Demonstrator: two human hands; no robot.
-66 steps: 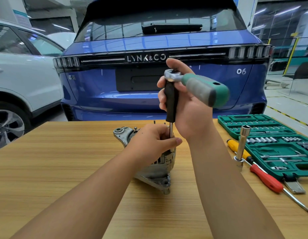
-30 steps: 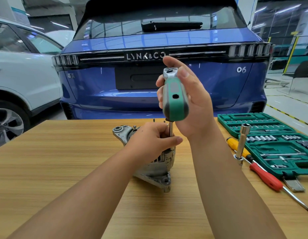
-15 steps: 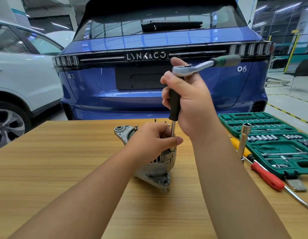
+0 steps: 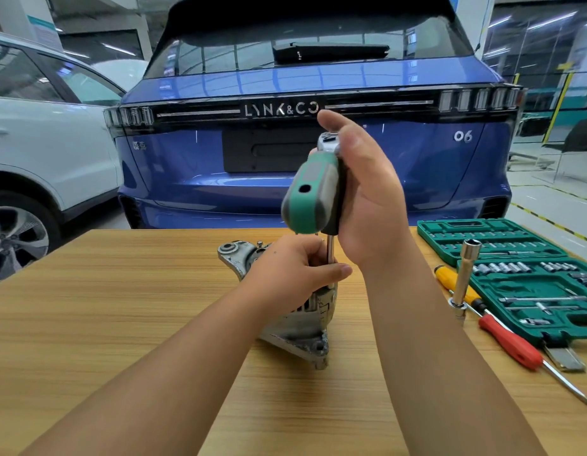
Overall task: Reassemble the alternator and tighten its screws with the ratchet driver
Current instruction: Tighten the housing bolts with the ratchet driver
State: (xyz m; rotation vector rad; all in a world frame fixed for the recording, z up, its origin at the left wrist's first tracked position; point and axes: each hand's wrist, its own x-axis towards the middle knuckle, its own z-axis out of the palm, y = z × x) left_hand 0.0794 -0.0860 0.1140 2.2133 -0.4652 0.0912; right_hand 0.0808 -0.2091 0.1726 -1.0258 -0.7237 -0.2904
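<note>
Head view: garage floor, blue car [image 4: 302, 133] behind wooden bench [image 4: 88, 324]. Alternator [image 4: 305, 320] stands mid-bench. Left hand [image 4: 295, 274] curled round driver shaft just above housing, steadying. Right hand [image 4: 367, 195] grasps ratchet driver [image 4: 315, 189] at head, green handle swung toward camera. Step: tightening screw, likely mid-swing. Next: sweep handle back, keep shaft upright. Green socket case [image 4: 450, 238] open, sockets, bits inside.

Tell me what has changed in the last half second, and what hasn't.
The ratchet handle swung from pointing away to the right round toward the camera, turned by the right hand, which still grips the driver's top. The left hand still steadies the shaft on the alternator; the socket set and screwdrivers stayed put.
</note>
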